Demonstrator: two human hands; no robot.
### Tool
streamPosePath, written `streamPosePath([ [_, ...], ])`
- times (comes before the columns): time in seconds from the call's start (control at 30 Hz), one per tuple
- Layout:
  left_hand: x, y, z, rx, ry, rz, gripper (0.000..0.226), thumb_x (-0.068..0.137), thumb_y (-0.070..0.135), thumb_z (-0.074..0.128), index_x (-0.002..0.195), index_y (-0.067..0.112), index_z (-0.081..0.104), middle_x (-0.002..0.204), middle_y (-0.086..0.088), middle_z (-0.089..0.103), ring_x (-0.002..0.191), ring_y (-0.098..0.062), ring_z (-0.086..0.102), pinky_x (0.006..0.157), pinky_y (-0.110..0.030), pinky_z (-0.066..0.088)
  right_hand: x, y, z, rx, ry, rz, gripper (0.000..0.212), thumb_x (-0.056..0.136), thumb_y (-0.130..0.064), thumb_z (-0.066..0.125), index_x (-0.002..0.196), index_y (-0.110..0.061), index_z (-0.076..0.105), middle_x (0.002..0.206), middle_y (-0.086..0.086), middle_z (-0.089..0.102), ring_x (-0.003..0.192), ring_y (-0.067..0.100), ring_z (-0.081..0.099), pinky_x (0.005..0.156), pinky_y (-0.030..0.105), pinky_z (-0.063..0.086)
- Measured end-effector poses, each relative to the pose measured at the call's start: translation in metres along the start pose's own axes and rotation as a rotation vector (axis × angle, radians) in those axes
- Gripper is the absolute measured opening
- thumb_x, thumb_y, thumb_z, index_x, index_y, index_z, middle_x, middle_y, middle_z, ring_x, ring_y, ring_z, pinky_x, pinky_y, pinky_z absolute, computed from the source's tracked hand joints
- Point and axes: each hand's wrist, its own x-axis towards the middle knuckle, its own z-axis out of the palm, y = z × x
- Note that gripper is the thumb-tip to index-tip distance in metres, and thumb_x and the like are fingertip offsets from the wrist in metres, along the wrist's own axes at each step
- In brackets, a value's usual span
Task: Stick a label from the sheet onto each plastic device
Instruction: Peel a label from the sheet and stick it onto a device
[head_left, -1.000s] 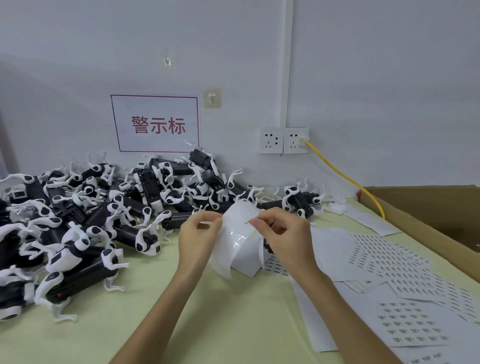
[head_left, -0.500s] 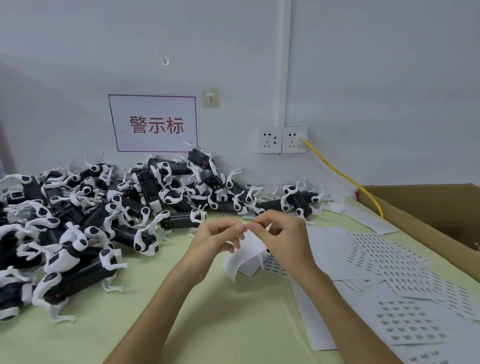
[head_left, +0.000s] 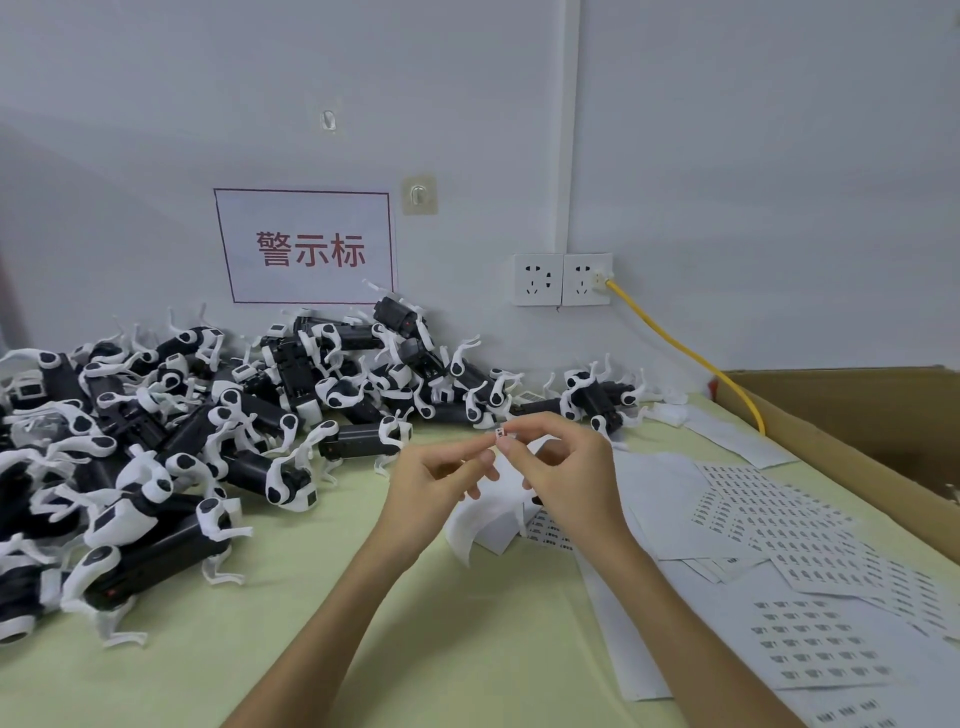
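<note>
Right hand (head_left: 566, 470) pinches tiny label (head_left: 501, 433), its long axis indiscernible

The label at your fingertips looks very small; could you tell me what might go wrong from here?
The label is pinched where left hand and right hand meet, so it may fold or cling to a finger. No device is in hand yet, so fetching one could crease it or dirty its glue.

Tiny label (head_left: 501, 433) between the fingertips of left hand (head_left: 439, 480) and right hand (head_left: 569, 470) — curled sheet (head_left: 485, 522) below.
</note>
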Motion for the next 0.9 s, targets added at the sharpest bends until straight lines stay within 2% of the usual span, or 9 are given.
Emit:
streamPosePath([
  [0.13,-0.003,0.001,0.006,0.058,-0.044,0.028,0.041,0.098,0.0,0.061,0.118,0.034,0.071,0.073,0.007,0.072,0.059,-0.005,0.053,0.062,-0.014,0.044,0.0,0.001,0.001,-0.078,0.092,-0.063,0.011,0.083,-0.016,0.08,0.088,-0.025,0.077,0.079,-0.014,0.071,0.049,0.013,0.045,0.054,0.023,0.04],
  [0.27,-0.005,-0.002,0.011,0.184,-0.087,0.079,0.055,0.099,0.0,0.059,0.13,0.045,0.058,0.083,0.003,0.072,0.067,-0.019,0.051,0.064,-0.025,0.043,0.001,0.0,0.0,-0.07,0.146,-0.064,0.01,0.083,-0.014,0.079,0.087,-0.023,0.078,0.077,-0.017,0.069,0.048,0.008,0.044,0.054,0.017,0.038],
  [0.33,-0.006,-0.005,0.012,0.28,-0.105,0.116,0.056,0.101,0.004,0.059,0.137,0.046,0.051,0.088,0.007,0.073,0.071,-0.021,0.055,0.061,-0.018,0.039,0.002,0.001,-0.001,-0.036,0.16,-0.045,0.01,0.083,-0.013,0.079,0.085,-0.022,0.078,0.076,-0.016,0.069,0.047,0.008,0.046,0.052,0.017,0.039],
  [0.43,-0.007,-0.007,0.013,0.341,-0.105,0.166,0.057,0.101,0.006,0.058,0.144,0.043,0.047,0.095,0.009,0.072,0.077,-0.012,0.056,0.062,-0.011,0.037,0.004,0.0,-0.003,0.105,0.12,0.031,0.009,0.084,-0.011,0.078,0.085,-0.02,0.077,0.078,-0.008,0.072,0.05,0.012,0.051,0.051,0.023,0.045],
  [0.57,-0.008,-0.01,0.011,0.439,-0.077,0.243,0.063,0.101,0.007,0.056,0.15,0.041,0.038,0.109,0.012,0.069,0.102,-0.01,0.057,0.09,-0.013,0.037,0.007,-0.001,-0.006,0.208,0.064,0.053,0.008,0.085,-0.007,0.076,0.084,-0.015,0.075,0.078,-0.004,0.071,0.052,0.01,0.052,0.051,0.021,0.044],
  [0.73,-0.007,-0.016,0.01,0.636,-0.173,0.232,0.077,0.094,0.034,0.056,0.156,0.045,0.012,0.137,0.014,0.057,0.126,-0.006,0.048,0.108,-0.029,0.033,0.008,0.0,-0.005,0.166,0.141,0.044,0.016,0.087,-0.008,0.074,0.077,-0.021,0.069,0.068,-0.012,0.064,0.052,0.011,0.048,0.053,0.024,0.042],
  [0.77,-0.007,-0.018,0.008,0.632,-0.208,0.222,0.079,0.092,0.036,0.06,0.156,0.043,0.014,0.14,0.013,0.054,0.127,-0.007,0.047,0.109,-0.028,0.033,0.009,0.0,-0.007,0.196,0.179,0.06,0.018,0.087,-0.007,0.073,0.077,-0.021,0.068,0.066,-0.013,0.063,0.05,0.01,0.047,0.052,0.022,0.042],
  [0.83,-0.004,-0.022,0.004,0.659,-0.241,0.231,0.069,0.091,0.029,0.068,0.151,0.043,0.037,0.139,0.014,0.054,0.125,-0.007,0.05,0.106,-0.028,0.039,0.012,0.001,-0.012,0.233,0.266,0.098,0.016,0.089,-0.006,0.07,0.08,-0.019,0.067,0.068,-0.012,0.064,0.048,0.008,0.048,0.053,0.021,0.043],
  [0.9,-0.002,-0.023,0.002,0.723,-0.205,0.231,0.051,0.093,0.014,0.069,0.139,0.037,0.061,0.127,0.014,0.058,0.11,-0.008,0.058,0.09,-0.03,0.048,0.016,0.004,-0.016,0.221,0.344,0.169,0.014,0.091,-0.006,0.065,0.089,-0.019,0.067,0.077,-0.004,0.067,0.048,0.008,0.052,0.059,0.027,0.045],
])
